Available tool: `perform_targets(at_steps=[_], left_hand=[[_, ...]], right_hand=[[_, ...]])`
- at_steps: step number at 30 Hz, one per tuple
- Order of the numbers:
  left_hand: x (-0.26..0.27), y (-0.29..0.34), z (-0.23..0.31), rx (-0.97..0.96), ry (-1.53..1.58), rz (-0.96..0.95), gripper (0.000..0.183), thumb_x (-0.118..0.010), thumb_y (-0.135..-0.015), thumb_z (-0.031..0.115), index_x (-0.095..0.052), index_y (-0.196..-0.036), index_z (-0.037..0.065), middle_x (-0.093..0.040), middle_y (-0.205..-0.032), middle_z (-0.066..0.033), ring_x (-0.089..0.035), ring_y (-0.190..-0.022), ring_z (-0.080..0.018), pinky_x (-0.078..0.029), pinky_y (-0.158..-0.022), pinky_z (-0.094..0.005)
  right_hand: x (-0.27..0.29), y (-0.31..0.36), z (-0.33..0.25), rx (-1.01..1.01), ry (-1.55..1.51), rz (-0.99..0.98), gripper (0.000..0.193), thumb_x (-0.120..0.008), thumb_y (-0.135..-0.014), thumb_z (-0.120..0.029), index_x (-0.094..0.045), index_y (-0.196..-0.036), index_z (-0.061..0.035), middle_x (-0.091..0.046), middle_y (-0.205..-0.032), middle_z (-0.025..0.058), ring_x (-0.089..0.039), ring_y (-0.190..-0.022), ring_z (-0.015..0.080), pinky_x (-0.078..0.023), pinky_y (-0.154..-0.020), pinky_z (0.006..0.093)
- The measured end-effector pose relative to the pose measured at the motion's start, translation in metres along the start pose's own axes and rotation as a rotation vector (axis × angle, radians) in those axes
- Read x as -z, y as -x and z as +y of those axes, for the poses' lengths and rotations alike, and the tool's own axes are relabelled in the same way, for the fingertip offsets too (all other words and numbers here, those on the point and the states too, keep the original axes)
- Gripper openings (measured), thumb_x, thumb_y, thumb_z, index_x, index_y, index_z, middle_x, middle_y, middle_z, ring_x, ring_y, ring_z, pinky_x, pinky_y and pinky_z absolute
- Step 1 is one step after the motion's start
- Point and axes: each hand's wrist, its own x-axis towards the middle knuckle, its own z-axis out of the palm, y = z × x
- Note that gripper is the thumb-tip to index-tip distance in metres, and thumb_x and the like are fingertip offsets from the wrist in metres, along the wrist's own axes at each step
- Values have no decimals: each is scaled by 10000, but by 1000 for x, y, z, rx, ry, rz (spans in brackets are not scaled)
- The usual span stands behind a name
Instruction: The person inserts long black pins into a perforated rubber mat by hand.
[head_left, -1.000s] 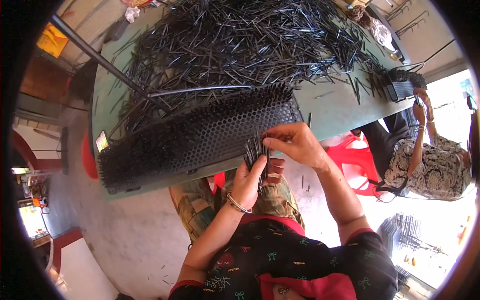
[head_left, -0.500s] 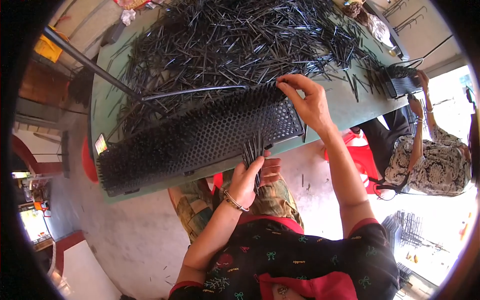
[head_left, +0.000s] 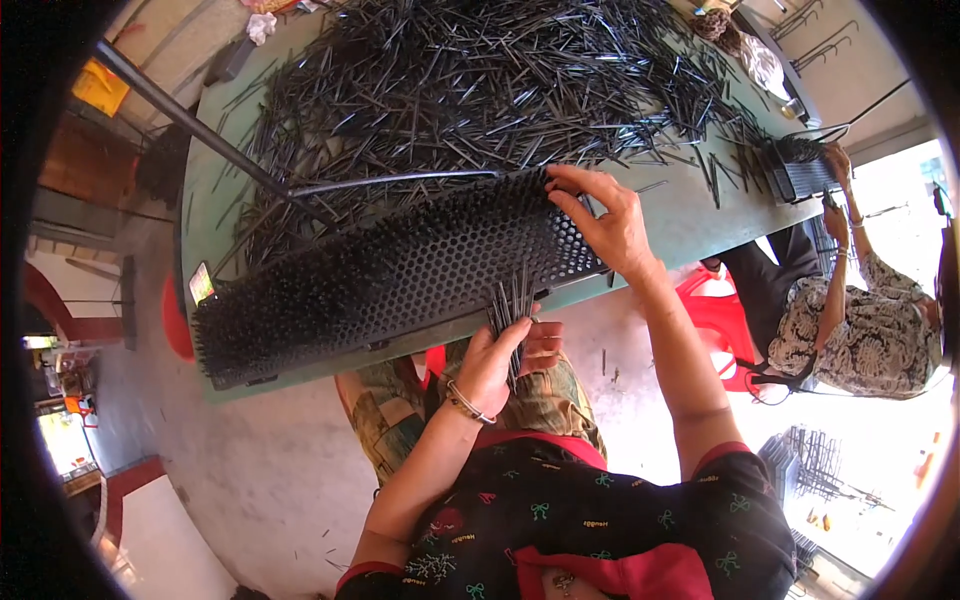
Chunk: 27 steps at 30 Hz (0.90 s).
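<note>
A long black perforated tray (head_left: pixel 440 270) lies across the near edge of the table, its round holes laid out in rows. Thin black rods (head_left: pixel 300 300) stand upright in its left part and along its far side, while holes at the right show bare. My left hand (head_left: pixel 495 355) is closed round a loose bundle of black rods (head_left: pixel 513 300) in front of the tray. Over the tray's far right corner is my right hand (head_left: pixel 610 220), with thumb and forefinger apart beside the last standing rods. Nothing shows between those fingertips.
A large heap of loose black rods (head_left: pixel 480 90) covers the green table (head_left: pixel 215 150) beyond the tray. A metal bar (head_left: pixel 200 130) slants in from the left. At right, another person's hands (head_left: pixel 838 165) work at a second black tray (head_left: pixel 795 175). A red stool (head_left: pixel 715 310) stands below.
My right hand has shifted slightly left and nearer, and its thumb and forefinger have parted. My left hand keeps the rods in nearly the same place.
</note>
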Motion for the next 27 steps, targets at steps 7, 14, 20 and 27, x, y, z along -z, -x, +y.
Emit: perform_targets(at_steps=[7, 14, 20, 27], left_hand=[[-2, 1, -1, -47, -46, -51, 300, -461, -947, 184, -473, -1202, 24, -619, -1026, -163, -636, -857, -201, -545, -716, -316], [-11, 9, 7, -129, -88, -117, 318, -454, -956, 198, -458, -1222, 23, -618, -1035, -151, -631, -862, -182, -529, -723, -290], [-7, 3, 0, -108, -242, -112, 332, -457, -957, 219, -457, -1223, 21, -626, -1023, -139, -622, -819, -151, -521, -686, -274], [-4, -8, 2, 41, -41, -85, 306, -503, -933, 241, -512, -1170, 48, -634, -995, -134, -619, -778, -149, -513, -656, -266]], right_hand=[[3, 3, 3, 240, 177, -9, 176, -656, -791, -76, -665, -964, -43, -644, -897, 104, -603, -836, 271, -459, -777, 335], [8, 33, -46, -467, -318, -343, 262, -652, -853, -185, -641, -1017, 19, -663, -850, 48, -574, -792, 85, -471, -707, 254], [14, 34, -36, -649, -531, -262, 209, -623, -869, -130, -638, -941, 66, -652, -810, 50, -593, -764, 94, -484, -686, 246], [20, -2, -19, -125, -38, 290, 225, -680, -786, -45, -643, -1007, -31, -651, -773, 65, -599, -710, 106, -481, -680, 244]])
